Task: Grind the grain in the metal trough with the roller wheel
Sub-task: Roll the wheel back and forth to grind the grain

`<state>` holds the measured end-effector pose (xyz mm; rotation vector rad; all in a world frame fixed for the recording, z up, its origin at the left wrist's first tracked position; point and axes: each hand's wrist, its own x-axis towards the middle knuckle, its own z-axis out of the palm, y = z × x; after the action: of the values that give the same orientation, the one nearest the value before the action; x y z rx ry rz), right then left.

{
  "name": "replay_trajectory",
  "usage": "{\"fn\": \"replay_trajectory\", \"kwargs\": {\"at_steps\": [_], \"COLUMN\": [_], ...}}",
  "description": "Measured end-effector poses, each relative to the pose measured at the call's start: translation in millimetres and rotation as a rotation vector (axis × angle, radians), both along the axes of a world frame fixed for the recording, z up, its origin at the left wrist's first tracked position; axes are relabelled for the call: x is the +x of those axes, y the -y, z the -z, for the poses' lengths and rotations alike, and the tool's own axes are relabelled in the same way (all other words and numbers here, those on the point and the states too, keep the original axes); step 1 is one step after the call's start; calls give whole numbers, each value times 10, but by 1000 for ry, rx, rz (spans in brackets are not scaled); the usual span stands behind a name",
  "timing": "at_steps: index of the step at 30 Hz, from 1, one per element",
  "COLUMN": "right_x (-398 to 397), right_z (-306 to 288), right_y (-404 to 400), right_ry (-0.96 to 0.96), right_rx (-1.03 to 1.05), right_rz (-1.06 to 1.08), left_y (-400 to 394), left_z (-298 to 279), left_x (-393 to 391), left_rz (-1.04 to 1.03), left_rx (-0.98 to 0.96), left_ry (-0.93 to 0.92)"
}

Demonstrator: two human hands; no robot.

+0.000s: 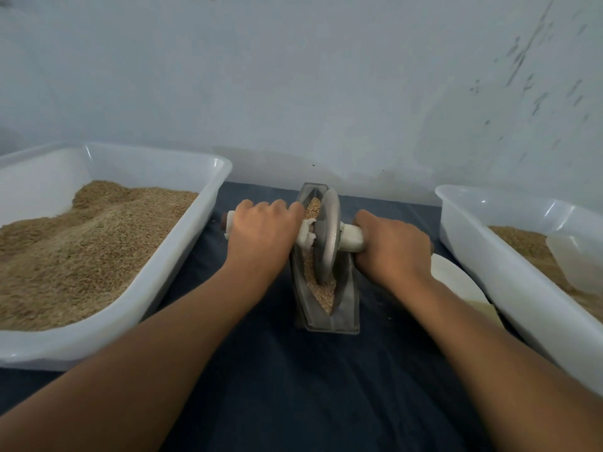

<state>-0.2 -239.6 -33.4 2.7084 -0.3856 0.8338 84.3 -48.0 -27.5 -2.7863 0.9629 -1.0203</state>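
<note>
My left hand [261, 234] and right hand [393, 247] each grip the white-wrapped axle [352, 239] (one per side). The grey metal roller wheel [328, 236] stands in the boat-shaped metal trough [347, 301] on tan grain [321, 290].

Light is dim, cool and even, with a bluish cast over the wall [326, 76]. Shadows are soft and faint, lying on the cloth [293, 386] under the arms. Small glints mark the tub rims [215, 164]. Wide-angle distortion bows the edges; near forearms look soft and enlarged.
</note>
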Motion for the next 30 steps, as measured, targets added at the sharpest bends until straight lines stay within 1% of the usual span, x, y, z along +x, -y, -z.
{"fn": "replay_trajectory", "kwargs": {"at_steps": [6,10,13,21,23,25,27,30], "right_x": [238,372,468,684,711,716,686,584], "right_z": [-138,-237,-296,-378,-400,-397,-347,-207], "right_y": [132,221,279,372,376,382,385,359], "right_ry": [-176,-326,-407,-546,-553,-519,-435,-256], "right_rx": [122,197,211,298,292,257,204,139], "right_rz": [-33,-47,-63,-90,-94,-102,-106,-95], "left_y": [58,112,155,260,264,267,272,256], "left_z": [43,58,107,126,125,140,151,146], "left_x": [231,320,404,550,572,586,581,537], "left_rz": [56,43,55,73,68,62,62,58], "left_rx": [-25,-79,-144,-232,-238,-244,-247,-240], "left_ry": [61,222,319,367,377,383,383,411]}}
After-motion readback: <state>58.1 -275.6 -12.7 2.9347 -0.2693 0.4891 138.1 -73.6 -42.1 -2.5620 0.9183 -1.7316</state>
